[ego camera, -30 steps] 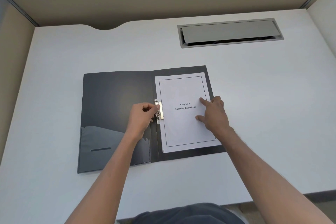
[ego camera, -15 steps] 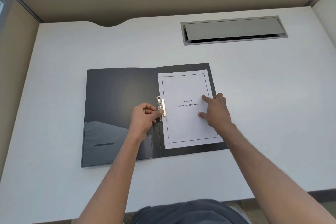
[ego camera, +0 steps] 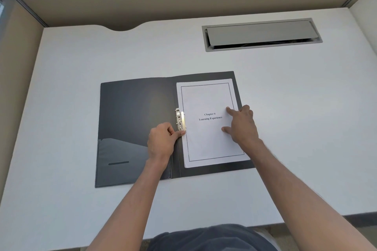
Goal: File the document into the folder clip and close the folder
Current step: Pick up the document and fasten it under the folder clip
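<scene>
Since the earlier frames: left hand (ego camera: 163,142) has slid off the middle of the metal clip (ego camera: 180,119) to its near end; right hand (ego camera: 241,125) and document (ego camera: 210,128) sit much as before.

Item 1, folder (ego camera: 132,112): dark grey, lying open and flat on the white desk (ego camera: 81,63). Left inner cover bare, with a pocket at its 6 o'clock end. Right cover carries the document.

Item 2, document: white sheet with a thin border, printed "Chapter 6 Learning Experience". Its 9 o'clock edge runs just beside the spine and touches the clip; whether it lies under the clip's bar cannot be told.

Item 3, clip: silver, along the spine at the 9 o'clock edge of the sheet.

Item 4, left hand: fingers curled, thumb tip touching the clip's 6 o'clock end; pinching or only pressing, cannot tell.

Item 5, right hand: spread, index finger and thumb pressed flat on the sheet toward its 3 o'clock side, gripping nothing.

Item 6, grey cable hatch (ego camera: 261,33): set into the desk at 1 o'clock from the folder, well apart.
</scene>
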### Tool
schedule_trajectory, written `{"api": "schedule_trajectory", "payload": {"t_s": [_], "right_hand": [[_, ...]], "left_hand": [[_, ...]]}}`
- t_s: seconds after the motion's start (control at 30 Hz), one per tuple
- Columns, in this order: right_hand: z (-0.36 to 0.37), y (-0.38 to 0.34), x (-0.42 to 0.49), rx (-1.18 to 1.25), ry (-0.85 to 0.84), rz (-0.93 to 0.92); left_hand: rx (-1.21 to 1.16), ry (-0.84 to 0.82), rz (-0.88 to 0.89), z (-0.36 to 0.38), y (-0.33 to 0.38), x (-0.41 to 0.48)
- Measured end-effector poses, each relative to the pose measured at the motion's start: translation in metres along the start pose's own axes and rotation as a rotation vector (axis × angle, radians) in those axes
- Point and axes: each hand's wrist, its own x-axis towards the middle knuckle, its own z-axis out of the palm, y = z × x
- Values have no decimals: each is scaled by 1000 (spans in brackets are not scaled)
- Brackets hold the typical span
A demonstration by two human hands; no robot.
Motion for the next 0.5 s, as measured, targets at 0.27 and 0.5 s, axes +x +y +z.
{"api": "schedule_trajectory", "payload": {"t_s": [0.27, 0.5], "right_hand": [[-2, -2, -1, -5, -1, 4], [-3, -3, -3, -11, -3, 2]], "left_hand": [[62, 0, 19, 1, 4, -5], [-9, -42, -50, -5, 8, -1]]}}
